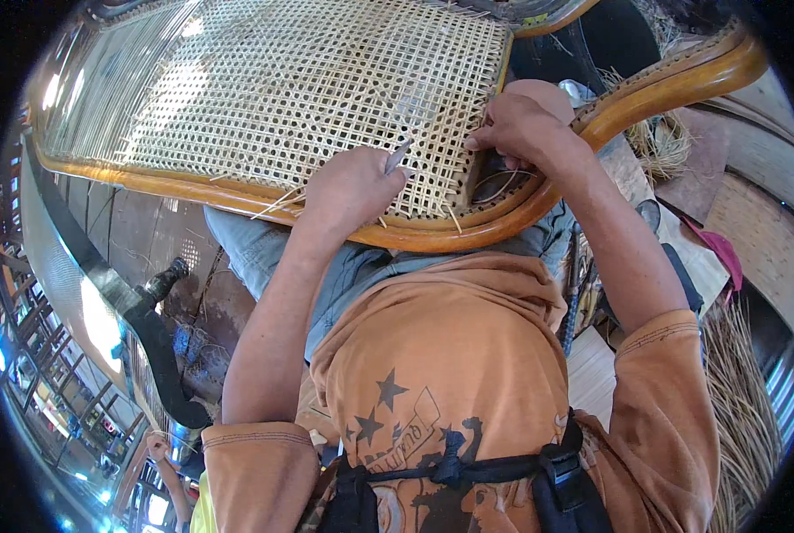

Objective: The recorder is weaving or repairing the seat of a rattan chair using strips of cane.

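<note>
Pinching pale cane strands, both hands work the open-lattice woven seat (263,80).

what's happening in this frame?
A person is working on a cane-woven chair panel set in a curved wooden frame resting across their lap. The left hand holds a thin pointed metal tool against the weave near the panel's lower right corner. The right hand pinches cane strands at the right edge of the weave. Most of the panel looks woven; loose strand ends stick out along the lower edge. Bundles of dried fibre lie on the person's right.
</note>
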`<state>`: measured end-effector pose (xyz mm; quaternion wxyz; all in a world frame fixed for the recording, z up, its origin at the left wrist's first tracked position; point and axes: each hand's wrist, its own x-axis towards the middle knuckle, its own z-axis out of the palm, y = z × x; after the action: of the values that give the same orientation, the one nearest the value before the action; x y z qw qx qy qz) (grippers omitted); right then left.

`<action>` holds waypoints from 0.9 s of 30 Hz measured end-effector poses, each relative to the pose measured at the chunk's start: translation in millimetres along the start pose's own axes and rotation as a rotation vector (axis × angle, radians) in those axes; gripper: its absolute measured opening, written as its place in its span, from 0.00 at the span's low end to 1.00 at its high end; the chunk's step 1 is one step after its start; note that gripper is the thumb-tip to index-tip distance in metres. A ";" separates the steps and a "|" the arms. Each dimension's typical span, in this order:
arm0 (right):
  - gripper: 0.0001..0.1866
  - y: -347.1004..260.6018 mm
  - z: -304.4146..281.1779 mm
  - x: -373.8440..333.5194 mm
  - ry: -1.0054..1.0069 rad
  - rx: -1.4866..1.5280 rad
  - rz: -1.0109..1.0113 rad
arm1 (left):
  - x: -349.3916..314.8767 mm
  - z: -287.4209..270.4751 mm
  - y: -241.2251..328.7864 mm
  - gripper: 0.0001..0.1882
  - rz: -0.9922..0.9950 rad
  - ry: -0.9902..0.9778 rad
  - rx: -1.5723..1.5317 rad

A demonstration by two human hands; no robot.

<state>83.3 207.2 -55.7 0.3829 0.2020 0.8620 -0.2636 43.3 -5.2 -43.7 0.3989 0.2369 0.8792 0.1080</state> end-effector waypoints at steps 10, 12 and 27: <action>0.13 4.5 3.4 7.7 0.060 0.011 -0.051 | 2.5 -1.0 1.2 0.17 0.047 -0.029 0.010; 0.13 0.2 1.2 4.5 0.041 0.014 -0.026 | 0.9 0.6 1.1 0.17 0.046 -0.016 0.028; 0.13 -43.7 30.2 -21.8 0.148 0.417 -0.860 | -73.4 -53.5 7.0 0.14 0.034 0.239 -0.126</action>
<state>89.6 151.6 -43.0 0.1281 -0.0822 0.8211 -0.5502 47.1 -36.1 41.9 0.3033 0.2119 0.9078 0.1973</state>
